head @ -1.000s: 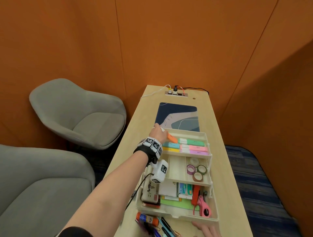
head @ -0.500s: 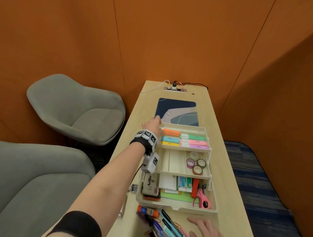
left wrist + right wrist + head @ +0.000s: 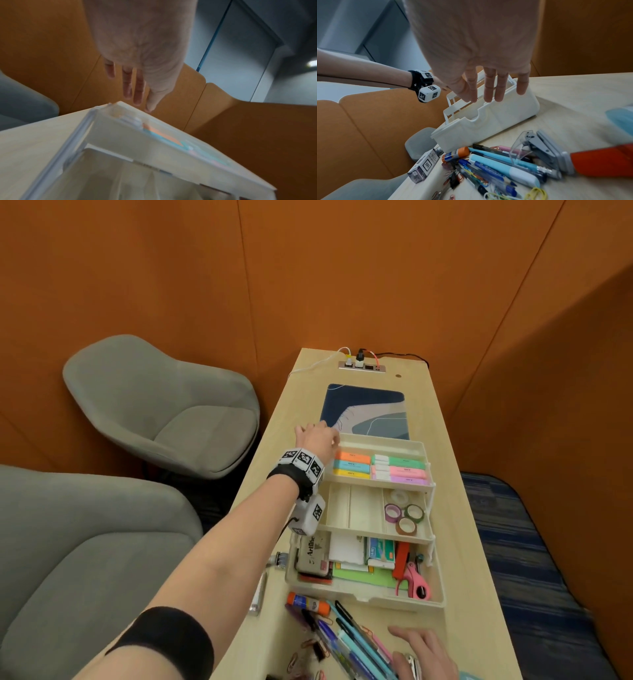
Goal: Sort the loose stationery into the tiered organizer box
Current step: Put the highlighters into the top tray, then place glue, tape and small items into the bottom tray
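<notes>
The cream tiered organizer box [image 3: 370, 597] stands open on the narrow desk. Its top tier holds highlighters, with the orange highlighter [image 3: 352, 456] at the back left. My left hand [image 3: 317, 436] is at that tier's far left corner, its fingers [image 3: 135, 86] straight and empty. Tape rolls [image 3: 406, 515] lie in the middle tier, and pink scissors [image 3: 416, 580] and paper goods in the bottom one. Loose pens [image 3: 352, 642], a glue stick [image 3: 308, 602] and a stapler [image 3: 546, 150] lie in front of the box. My right hand [image 3: 421, 652] is spread flat over them, holding nothing.
A dark blue mat [image 3: 366, 412] lies behind the box, and a socket strip with cables [image 3: 361, 366] sits at the desk's far end. Two grey chairs [image 3: 164, 412] stand left of the desk. An ink box [image 3: 424, 165] and paper clips [image 3: 536, 193] lie near the front edge.
My left hand has let go of the orange highlighter, which now lies in the top tier, and has drawn back to the left. The right hand has come further into view.
</notes>
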Motion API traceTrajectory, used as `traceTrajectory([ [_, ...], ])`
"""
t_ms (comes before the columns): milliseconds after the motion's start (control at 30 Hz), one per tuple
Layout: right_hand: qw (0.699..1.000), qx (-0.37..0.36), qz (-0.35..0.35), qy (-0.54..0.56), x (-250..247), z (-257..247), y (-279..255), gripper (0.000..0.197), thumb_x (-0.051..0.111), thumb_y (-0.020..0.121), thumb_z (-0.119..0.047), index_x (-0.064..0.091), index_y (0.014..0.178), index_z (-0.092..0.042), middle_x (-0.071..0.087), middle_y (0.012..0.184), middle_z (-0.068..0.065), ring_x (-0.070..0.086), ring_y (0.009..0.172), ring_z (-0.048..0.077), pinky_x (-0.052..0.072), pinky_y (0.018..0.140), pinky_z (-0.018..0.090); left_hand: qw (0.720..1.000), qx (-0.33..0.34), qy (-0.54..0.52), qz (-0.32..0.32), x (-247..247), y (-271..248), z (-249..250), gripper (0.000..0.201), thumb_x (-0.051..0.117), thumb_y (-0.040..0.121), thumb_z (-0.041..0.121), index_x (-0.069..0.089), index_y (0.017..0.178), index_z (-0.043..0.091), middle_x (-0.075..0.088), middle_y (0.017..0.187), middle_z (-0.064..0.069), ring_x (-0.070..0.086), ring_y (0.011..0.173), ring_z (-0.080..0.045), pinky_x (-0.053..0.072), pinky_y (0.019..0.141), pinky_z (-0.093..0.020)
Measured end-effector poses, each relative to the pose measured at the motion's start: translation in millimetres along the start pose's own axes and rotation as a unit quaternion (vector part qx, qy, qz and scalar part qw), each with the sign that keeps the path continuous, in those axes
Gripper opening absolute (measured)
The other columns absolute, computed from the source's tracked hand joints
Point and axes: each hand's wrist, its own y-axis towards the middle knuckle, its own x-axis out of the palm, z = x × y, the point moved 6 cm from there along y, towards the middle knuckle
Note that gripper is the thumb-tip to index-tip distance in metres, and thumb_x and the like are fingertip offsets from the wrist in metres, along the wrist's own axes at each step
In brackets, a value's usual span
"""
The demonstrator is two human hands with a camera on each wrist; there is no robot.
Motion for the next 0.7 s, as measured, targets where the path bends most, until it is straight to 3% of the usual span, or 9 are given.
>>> traceTrajectory([
  [33,1.0,-0.01,-0.002,-0.008,2.7,2.3,-3.6,0.068,0.062,0.081,-0.035,0.019,0.097,-0.085,0.042,0.095,-0.031,0.049,0.091,-0.004,0.042,0.075,0.017,0.999,0.003,-0.029,0.026,-8.9,-8.9,0.0,0.021,0.049,0.094,0.028,0.061,0.112,0.026,0.055,0.116,0.0,0.049,0.11,-0.022,0.03,0.096,-0.04],
  [67,1.0,-0.013,-0.013,0.009,4.6,2.9,-7.0,0.062,0.06,0.086,-0.033,0.025,0.095,-0.083,0.041,0.099,-0.03,0.05,0.095,-0.001,0.041,0.078,0.02,0.996,0.008,-0.067,0.052,-17.6,-20.3,0.4,0.021,0.048,0.095,0.028,0.06,0.112,0.025,0.055,0.115,0.0,0.049,0.109,-0.021,0.031,0.096,-0.039],
  [133,0.999,-0.008,-0.04,0.029,8.4,3.1,-13.0,0.041,0.06,0.089,-0.027,0.047,0.085,-0.066,0.043,0.099,-0.024,0.053,0.099,0.005,0.041,0.08,0.024,0.983,0.027,-0.155,0.091,-31.0,-52.0,0.3,0.021,0.049,0.094,0.026,0.06,0.112,0.022,0.056,0.111,0.0,0.05,0.105,-0.018,0.037,0.093,-0.035],
  [267,0.998,0.002,-0.064,0.016,17.2,7.1,-29.7,0.027,0.054,0.093,-0.022,0.047,0.1,-0.048,0.045,0.098,-0.018,0.052,0.099,0.007,0.042,0.084,0.025,0.951,0.057,-0.273,0.135,-39.4,-141.1,-3.7,0.019,0.052,0.095,0.023,0.06,0.112,0.018,0.054,0.104,0.005,0.051,0.093,-0.006,0.042,0.084,-0.019],
  [367,0.997,0.007,-0.075,0.031,21.2,9.0,-40.1,0.025,0.052,0.094,-0.018,0.051,0.11,-0.038,0.046,0.101,-0.012,0.048,0.099,0.006,0.04,0.086,0.023,0.944,0.004,-0.296,0.147,-28.5,-208.4,-28.2,0.014,0.052,0.095,0.02,0.062,0.105,0.017,0.057,0.097,0.007,0.052,0.076,0.002,0.04,0.072,-0.012],
  [467,0.996,0.01,-0.077,0.04,25.2,8.6,-50.5,0.024,0.052,0.094,-0.015,0.053,0.11,-0.033,0.047,0.103,-0.008,0.048,0.098,0.007,0.036,0.083,0.022,0.948,-0.077,-0.282,0.123,-1.4,-267.3,-62.0,0.011,0.052,0.095,0.015,0.063,0.096,0.016,0.061,0.087,0.006,0.053,0.068,0.004,0.038,0.063,-0.011],
  [567,0.994,0.023,-0.091,0.057,32.5,8.9,-60.4,0.023,0.053,0.094,-0.013,0.057,0.11,-0.03,0.049,0.109,-0.008,0.049,0.107,0.008,0.041,0.096,0.025,0.957,-0.136,-0.249,0.054,35.4,-318.9,-79.6,0.013,0.052,0.096,0.021,0.063,0.09,0.019,0.062,0.08,0.007,0.054,0.069,-0.001,0.038,0.061,-0.017],
  [633,0.992,0.025,-0.103,0.066,34.8,7.9,-65.1,0.024,0.053,0.093,-0.013,0.057,0.108,-0.031,0.05,0.111,-0.01,0.049,0.109,0.006,0.041,0.1,0.025,0.956,-0.16,-0.245,0.002,59.2,-346.8,-82.3,0.012,0.051,0.096,0.025,0.061,0.091,0.023,0.062,0.083,0.011,0.056,0.072,-0.002,0.036,0.06,-0.012],
  [700,0.991,0.021,-0.113,0.068,35.7,7.4,-68.9,0.024,0.053,0.093,-0.012,0.057,0.104,-0.033,0.051,0.109,-0.011,0.051,0.106,0.006,0.041,0.098,0.023,0.959,-0.166,-0.226,-0.045,77.4,-368.7,-80.9,0.011,0.051,0.095,0.025,0.062,0.093,0.023,0.063,0.088,0.01,0.057,0.075,-0.004,0.04,0.065,-0.015],
])
